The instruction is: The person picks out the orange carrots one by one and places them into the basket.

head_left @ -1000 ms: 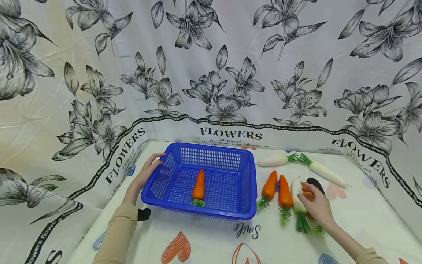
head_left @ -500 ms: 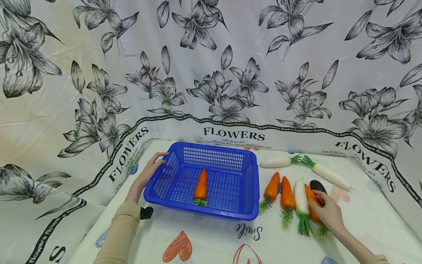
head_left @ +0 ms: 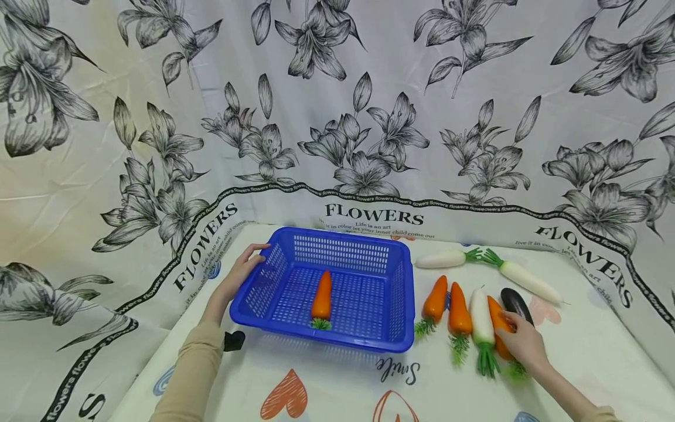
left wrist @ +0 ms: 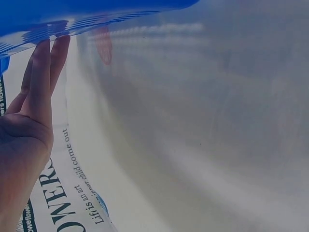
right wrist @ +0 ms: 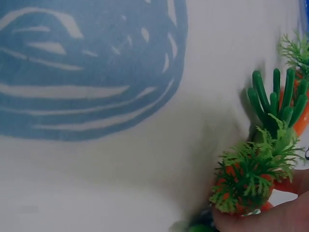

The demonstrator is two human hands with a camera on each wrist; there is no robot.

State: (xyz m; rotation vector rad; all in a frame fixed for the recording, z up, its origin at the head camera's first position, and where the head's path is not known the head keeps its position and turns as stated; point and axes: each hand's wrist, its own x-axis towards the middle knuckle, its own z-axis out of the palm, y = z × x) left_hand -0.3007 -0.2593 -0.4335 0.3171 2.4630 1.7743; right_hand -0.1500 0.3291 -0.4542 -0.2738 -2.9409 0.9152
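Observation:
A blue plastic basket [head_left: 337,337] with slotted walls holds one orange carrot [head_left: 321,298] with a green top. At its left side my left hand [head_left: 244,271] touches the rim with the fingertips; in the left wrist view the fingers [left wrist: 40,82] are stretched out straight up to the blue plastic. On the right, my right hand [head_left: 522,340] pinches another carrot [head_left: 497,316] between thumb and fingers. Its leafy top [right wrist: 246,181] shows up close in the right wrist view. A white radish [head_left: 480,316] lies just left of that carrot, and a dark eggplant [head_left: 515,305] just right.
Two more carrots, one [head_left: 436,300] and another [head_left: 460,310], lie between the basket and the radish. Behind them are two white radishes, one [head_left: 440,258] on the left and one [head_left: 529,281] on the right. Flower-printed curtain [head_left: 364,129] rises behind the patterned tablecloth [head_left: 337,387].
My right hand has moved off the white radish, rightward and down onto the carrot beside it. The eggplant has shifted slightly rightward. The left hand stays at the basket.

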